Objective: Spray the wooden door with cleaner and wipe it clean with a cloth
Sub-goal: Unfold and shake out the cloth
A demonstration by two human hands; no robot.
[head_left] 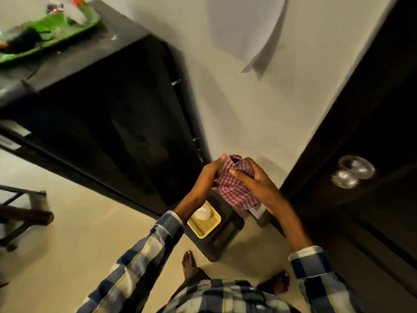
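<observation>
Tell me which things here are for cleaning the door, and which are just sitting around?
For the job: checked cloth, held by left hand and right hand; dark wooden door.

Just lying about: green tray, black cabinet, yellow tray, stool.

A low black stool (222, 241) is seen on the beige floor (94, 240) beside the dark door (372, 136), with a yellow tray (206, 224) resting on it.

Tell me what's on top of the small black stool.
On the black stool sits a yellow tray holding a white rounded object. The checked cloth covers the stool's far part.
</observation>
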